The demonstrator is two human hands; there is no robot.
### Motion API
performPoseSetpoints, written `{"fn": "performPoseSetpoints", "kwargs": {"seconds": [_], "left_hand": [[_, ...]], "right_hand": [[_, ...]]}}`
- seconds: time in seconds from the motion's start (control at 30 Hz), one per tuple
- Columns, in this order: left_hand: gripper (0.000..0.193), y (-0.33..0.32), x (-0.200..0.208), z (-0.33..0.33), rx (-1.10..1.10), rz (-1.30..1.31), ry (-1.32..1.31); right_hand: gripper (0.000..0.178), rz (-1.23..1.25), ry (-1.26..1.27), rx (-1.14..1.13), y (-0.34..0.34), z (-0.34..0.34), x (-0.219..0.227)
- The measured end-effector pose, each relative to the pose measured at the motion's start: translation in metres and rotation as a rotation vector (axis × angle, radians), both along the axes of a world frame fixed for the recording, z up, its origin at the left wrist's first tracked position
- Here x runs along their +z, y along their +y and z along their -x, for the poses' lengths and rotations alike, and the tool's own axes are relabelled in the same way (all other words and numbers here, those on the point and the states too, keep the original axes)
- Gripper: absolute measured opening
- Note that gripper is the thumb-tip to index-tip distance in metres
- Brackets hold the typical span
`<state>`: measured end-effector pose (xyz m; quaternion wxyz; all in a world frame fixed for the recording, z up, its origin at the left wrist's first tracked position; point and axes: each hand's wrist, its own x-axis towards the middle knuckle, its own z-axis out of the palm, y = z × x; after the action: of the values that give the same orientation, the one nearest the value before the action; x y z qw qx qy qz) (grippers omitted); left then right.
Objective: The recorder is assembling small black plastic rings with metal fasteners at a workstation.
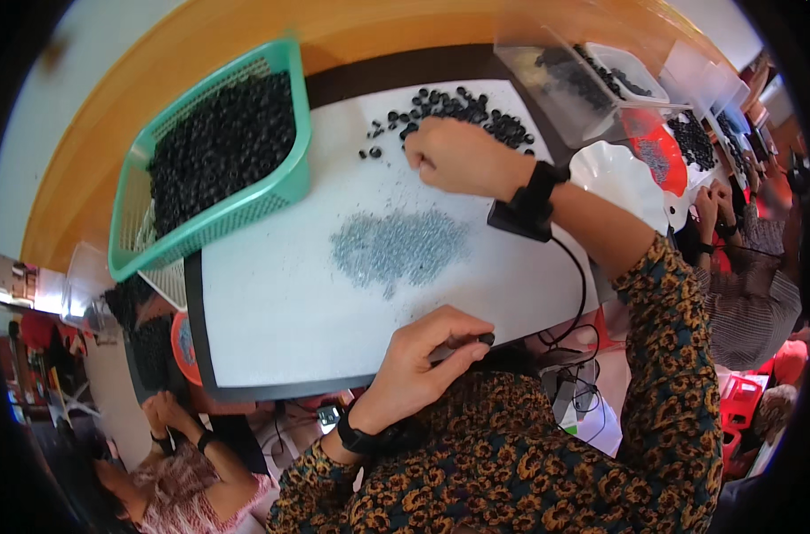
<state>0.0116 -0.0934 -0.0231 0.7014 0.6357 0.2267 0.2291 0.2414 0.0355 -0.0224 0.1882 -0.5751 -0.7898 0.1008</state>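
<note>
My left hand (420,360) is near the front edge of the white board (271,329). Its thumb and forefinger pinch a small round black piece (486,339). Farther off, my right hand (467,158) hangs over the near side of a spread of loose black ring-like pieces (463,105). Its fingers are curled in, and whatever they hold, if anything, is hidden beneath them. Between my hands lies a patch of tiny clear bluish bead-like bits (398,249). Both wrists wear black straps.
A green basket (303,116) full of black pieces stands at the left. At the far right are a clear plastic box (547,84), a white scalloped bowl (605,169) and a red tray (676,169). A black cable (583,276) hangs from my right wrist. Other people work on both sides.
</note>
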Motion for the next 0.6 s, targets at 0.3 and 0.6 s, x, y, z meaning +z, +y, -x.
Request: {"fn": "performPoseSetpoints", "kwargs": {"seconds": [0.3, 0.6], "left_hand": [[0.022, -0.008, -0.001, 0.014, 0.044, 0.025, -0.016], [0.021, -0.008, -0.001, 0.011, -0.013, 0.116, -0.044]], "right_hand": [[0.007, -0.064, 0.026, -0.032, -0.023, 0.016, -0.010], [0.014, -0.155, 0.149, -0.012, -0.039, 0.012, 0.008]]}}
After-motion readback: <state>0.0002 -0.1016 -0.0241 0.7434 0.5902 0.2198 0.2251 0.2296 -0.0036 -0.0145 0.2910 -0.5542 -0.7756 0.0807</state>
